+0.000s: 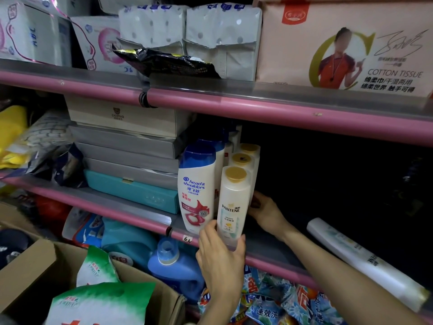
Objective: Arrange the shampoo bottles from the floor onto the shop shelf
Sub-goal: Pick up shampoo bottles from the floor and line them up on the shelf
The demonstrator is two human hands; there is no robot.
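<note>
Shampoo bottles stand in rows on the middle shelf [269, 248], and our left hand [220, 261] grips the front Pantene bottle [232, 207] at its base while our right hand [264, 213], fingers mostly straight, steadies the row behind it. We judge the risk is tipping: a nudge could knock it into the Head & Shoulders bottle [196, 186] beside it. Another bottle [356, 256] lies flat to the right. Below, a cardboard box [30, 275] holds green-and-white bags [98, 268].
</note>
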